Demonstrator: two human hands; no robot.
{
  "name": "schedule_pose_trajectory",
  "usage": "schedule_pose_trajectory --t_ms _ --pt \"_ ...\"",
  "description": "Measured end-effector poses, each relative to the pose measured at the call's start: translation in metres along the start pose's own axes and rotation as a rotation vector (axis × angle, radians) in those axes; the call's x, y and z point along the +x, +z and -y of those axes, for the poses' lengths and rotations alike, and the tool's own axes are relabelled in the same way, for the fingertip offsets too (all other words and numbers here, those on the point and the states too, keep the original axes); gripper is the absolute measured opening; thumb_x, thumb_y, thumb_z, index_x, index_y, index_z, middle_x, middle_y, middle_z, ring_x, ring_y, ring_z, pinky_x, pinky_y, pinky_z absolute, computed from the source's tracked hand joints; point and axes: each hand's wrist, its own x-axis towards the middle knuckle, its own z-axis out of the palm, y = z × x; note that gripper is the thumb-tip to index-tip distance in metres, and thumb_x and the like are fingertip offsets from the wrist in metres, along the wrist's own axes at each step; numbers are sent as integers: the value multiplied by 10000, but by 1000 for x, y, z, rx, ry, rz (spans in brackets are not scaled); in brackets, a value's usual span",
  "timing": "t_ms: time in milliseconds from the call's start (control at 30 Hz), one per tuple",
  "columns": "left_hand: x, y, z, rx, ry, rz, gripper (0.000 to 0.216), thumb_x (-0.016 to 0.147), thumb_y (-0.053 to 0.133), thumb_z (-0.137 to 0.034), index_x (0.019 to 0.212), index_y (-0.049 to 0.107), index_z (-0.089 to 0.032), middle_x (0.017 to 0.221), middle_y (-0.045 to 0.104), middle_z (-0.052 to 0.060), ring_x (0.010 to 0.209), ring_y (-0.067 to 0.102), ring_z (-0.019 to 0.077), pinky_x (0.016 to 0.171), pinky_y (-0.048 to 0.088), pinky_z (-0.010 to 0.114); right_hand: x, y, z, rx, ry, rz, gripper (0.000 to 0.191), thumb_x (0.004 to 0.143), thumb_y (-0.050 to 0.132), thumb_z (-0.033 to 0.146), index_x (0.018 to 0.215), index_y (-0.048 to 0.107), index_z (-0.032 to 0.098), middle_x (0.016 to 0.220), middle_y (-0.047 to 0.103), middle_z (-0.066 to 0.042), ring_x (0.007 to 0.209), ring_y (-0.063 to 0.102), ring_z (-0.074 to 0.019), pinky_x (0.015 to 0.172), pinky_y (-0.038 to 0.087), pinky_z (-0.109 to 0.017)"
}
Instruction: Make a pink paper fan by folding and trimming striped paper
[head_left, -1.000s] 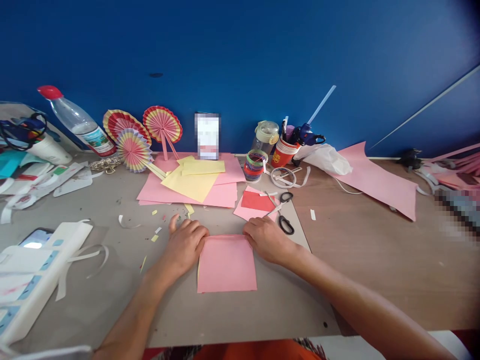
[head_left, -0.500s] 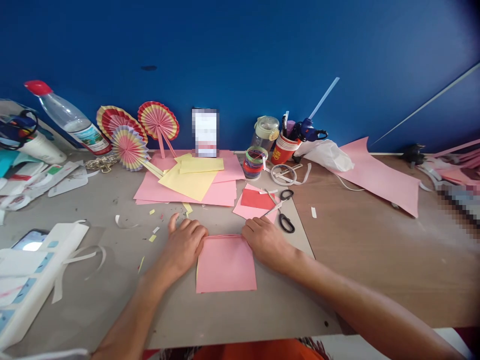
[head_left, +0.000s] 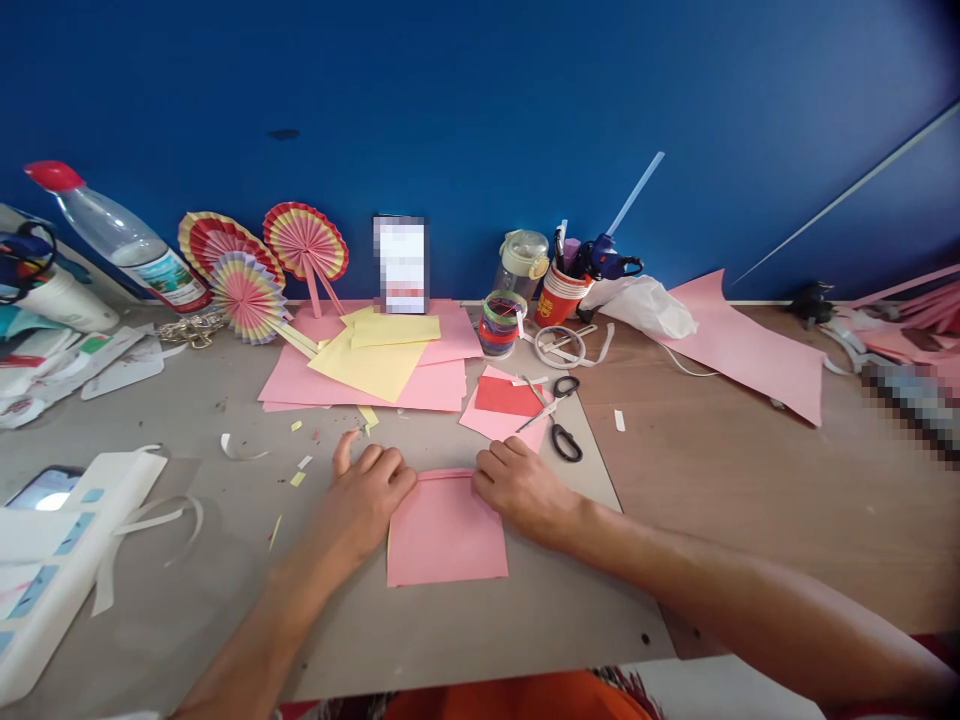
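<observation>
The left hand (head_left: 373, 495) and right hand (head_left: 523, 492) pinch 2 far corners of the pink paper (head_left: 448, 540) on the table (head_left: 375, 640); scissors (head_left: 547, 408) lie just beyond the right hand.

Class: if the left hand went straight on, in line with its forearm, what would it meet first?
Beyond the pink sheet it touches, the left hand would probably meet the near edge of the pink paper stack, though depth is hard to judge.
</observation>
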Motion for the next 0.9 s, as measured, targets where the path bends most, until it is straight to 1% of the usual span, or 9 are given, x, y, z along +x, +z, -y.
schedule_pose_trajectory --t_ms 167,300,400,533,633,767,833,900 --pt "-8 1 -3 19 4 -18 366 744 347 78 789 565 -214 856 589 23 836 536 176 1090 205 548 -11 3 3 -5 -46 9 209 698 509 -36 730 579 158 754 518 -72 689 367 -181 628 202 -325" --pt "-17 -2 -8 -10 -13 -33 416 761 324 88 877 591 -210 907 620 28 843 568 168 1110 162 540 -26 7 6 -26 -25 6 219 707 494 -38 777 588 146 815 521 -77 694 380 -179 627 223 -326" --pt "-20 -3 -14 -21 -61 -44 436 785 317 77 941 607 -208 946 644 37 850 590 175 1109 164 531 -32 10 10 -26 23 -11 217 753 474 -36 810 595 135 842 511 -77 702 395 -174 639 250 -326" --pt "-19 -2 -26 20 -142 -48 420 805 325 52 956 631 -194 971 664 65 835 596 192 1084 219 512 -32 13 15 -16 63 -26 211 793 460 -29 823 596 129 836 504 -72 707 406 -173 650 281 -322" --pt "-21 -2 -34 38 -191 -36 414 824 338 26 1010 643 -182 950 671 78 833 597 212 1052 248 518 -31 14 17 -14 102 -34 222 804 444 -25 849 603 124 839 511 -73 694 403 -172 660 304 -323" --pt "-25 -5 -41 0 -246 -5 424 845 358 -6 1112 632 -189 933 672 78 879 597 234 1034 246 522 -31 12 19 -3 127 -27 244 786 442 -23 897 612 112 867 529 -88 706 411 -180 664 320 -326" --pt "-23 -7 -41 -42 -292 -12 401 859 365 -31 1090 642 -207 934 673 66 885 601 229 1032 231 530 -30 9 19 20 133 -16 263 778 431 -23 917 612 108 879 536 -96 700 410 -180 664 325 -329" --pt "-19 -10 -41 -88 -343 -22 326 886 388 -100 1004 666 -222 903 669 49 855 603 220 1030 213 546 -28 5 17 45 143 16 263 767 426 -22 893 614 113 867 539 -93 681 405 -177 654 321 -328"
